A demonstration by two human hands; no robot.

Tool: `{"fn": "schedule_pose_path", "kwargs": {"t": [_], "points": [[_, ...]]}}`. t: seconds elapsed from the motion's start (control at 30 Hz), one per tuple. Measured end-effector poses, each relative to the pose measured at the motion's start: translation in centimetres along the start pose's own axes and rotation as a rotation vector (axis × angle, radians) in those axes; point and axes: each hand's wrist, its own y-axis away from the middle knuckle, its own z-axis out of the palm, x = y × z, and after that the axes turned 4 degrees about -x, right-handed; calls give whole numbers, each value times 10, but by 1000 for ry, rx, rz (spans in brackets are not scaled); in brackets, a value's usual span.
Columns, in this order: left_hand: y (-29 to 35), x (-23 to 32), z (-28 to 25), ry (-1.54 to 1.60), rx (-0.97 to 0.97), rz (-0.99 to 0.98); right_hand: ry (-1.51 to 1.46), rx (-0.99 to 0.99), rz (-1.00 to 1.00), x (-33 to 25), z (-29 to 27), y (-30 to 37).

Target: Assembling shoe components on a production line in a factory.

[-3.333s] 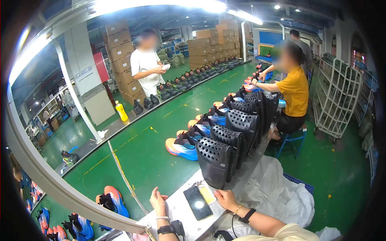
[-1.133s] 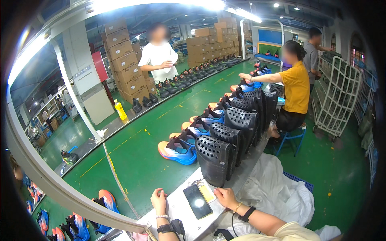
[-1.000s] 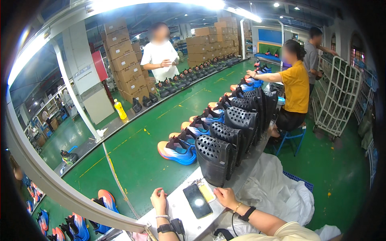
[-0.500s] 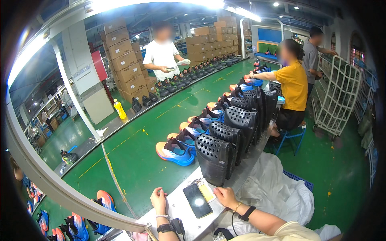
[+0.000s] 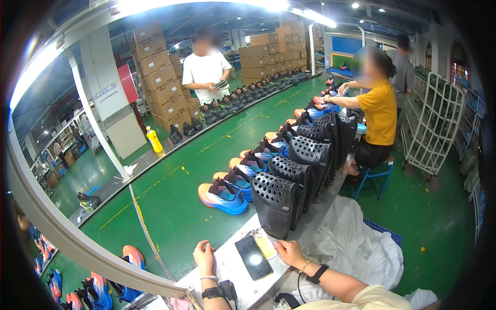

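My left hand (image 5: 204, 255) rests at the left edge of a pale metal work surface (image 5: 227, 262), its fingers loosely curled with nothing in them. On the other side, my right hand (image 5: 290, 254) lies with bent fingers beside a yellow-edged card (image 5: 266, 247); I see nothing held in it. Between my hands lies a dark smartphone (image 5: 253, 258), its screen reflecting a lamp. Just beyond stand several black perforated shoe-shaped pieces (image 5: 274, 199) in a row. Left of them, blue-and-orange sneakers (image 5: 225, 198) line the green belt.
A white frame post (image 5: 57, 227) curves past my left side. White cloth (image 5: 356, 245) hangs at the right. Across the belt (image 5: 170, 206), a person in white (image 5: 207, 72) stands behind dark shoes (image 5: 217, 109). A person in yellow (image 5: 378, 108) sits farther along. A yellow bottle (image 5: 154, 139) stands opposite.
The sneakers on the belt have shifted slightly left and nearer. The person in white has brought both hands together; the one in yellow now has both hands at the shoes. My hands have not moved.
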Motion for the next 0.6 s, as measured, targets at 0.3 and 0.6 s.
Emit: {"fn": "schedule_pose_path", "kwargs": {"t": [0.3, 0.6], "points": [[1, 1, 1, -15, 2, 0, 13, 9, -12, -1, -1, 0], [3, 5, 0, -27, 1, -2, 27, -9, -5, 3, 0, 0]]}}
